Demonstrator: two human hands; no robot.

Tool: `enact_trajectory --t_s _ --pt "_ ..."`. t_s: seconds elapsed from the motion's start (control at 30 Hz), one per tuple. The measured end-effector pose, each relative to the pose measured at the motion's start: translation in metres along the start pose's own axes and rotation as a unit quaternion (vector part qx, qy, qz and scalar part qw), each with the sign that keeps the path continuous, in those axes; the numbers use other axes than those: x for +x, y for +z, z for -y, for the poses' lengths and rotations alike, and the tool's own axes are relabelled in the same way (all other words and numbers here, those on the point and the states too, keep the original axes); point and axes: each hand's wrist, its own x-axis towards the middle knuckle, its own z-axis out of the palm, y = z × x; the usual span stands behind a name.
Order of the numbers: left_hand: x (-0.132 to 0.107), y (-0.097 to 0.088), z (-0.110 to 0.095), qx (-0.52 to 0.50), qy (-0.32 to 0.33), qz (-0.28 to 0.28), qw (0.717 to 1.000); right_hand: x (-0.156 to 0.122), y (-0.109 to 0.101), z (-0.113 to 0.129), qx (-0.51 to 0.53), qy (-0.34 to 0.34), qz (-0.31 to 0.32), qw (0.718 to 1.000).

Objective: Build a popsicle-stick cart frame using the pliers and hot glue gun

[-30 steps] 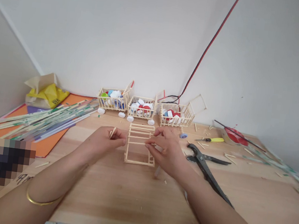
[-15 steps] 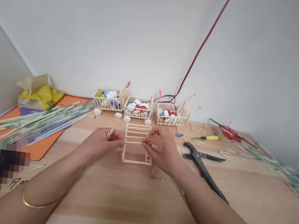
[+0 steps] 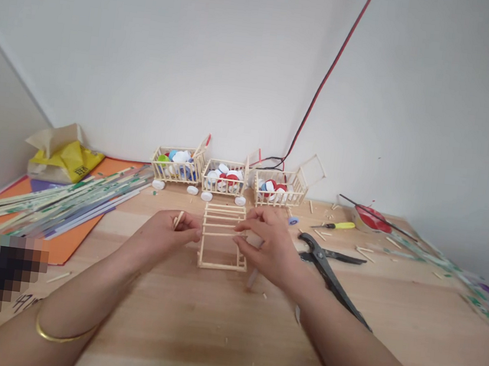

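A small open frame of thin wooden sticks [image 3: 222,237] stands on the wooden table [image 3: 209,321] between my hands. My left hand [image 3: 165,235] is closed at the frame's left side, pinching the end of a horizontal stick and holding a few short sticks [image 3: 178,220] between its fingers. My right hand [image 3: 269,245] is closed at the frame's right side, with its fingertips pinching the same horizontal stick. A gold bangle [image 3: 59,333] circles my left forearm.
Three stick carts [image 3: 226,176] filled with coloured bottle caps stand by the wall. Black scissors [image 3: 332,271] lie right of my right hand. A pile of long sticks [image 3: 64,199] lies on orange paper at the left. A yellow-handled tool [image 3: 340,225] and a red dish [image 3: 374,219] sit at the back right.
My hands have stayed on the frame, with the fingertips shifting only slightly along the stick. The view has drifted a little to the right.
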Motion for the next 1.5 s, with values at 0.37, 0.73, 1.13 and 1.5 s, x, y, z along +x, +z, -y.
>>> enact_trajectory --t_s 0.37,0.73,1.13,1.5 --pt "-0.003 0.002 -0.002 -0.018 0.003 -0.022 1.0 0.003 -0.011 -0.008 -0.051 0.03 0.015 0.998" --pt "-0.001 0.003 -0.002 -0.014 0.004 -0.012 1.0 0.004 -0.011 -0.007 -0.021 0.036 0.036 0.998" --pt "-0.003 0.005 -0.003 -0.007 0.005 -0.017 1.0 0.003 -0.007 -0.012 -0.001 0.041 0.045 0.998" --pt "-0.002 0.003 -0.001 0.013 -0.003 -0.02 1.0 0.006 -0.015 -0.011 0.023 0.052 0.058 0.997"
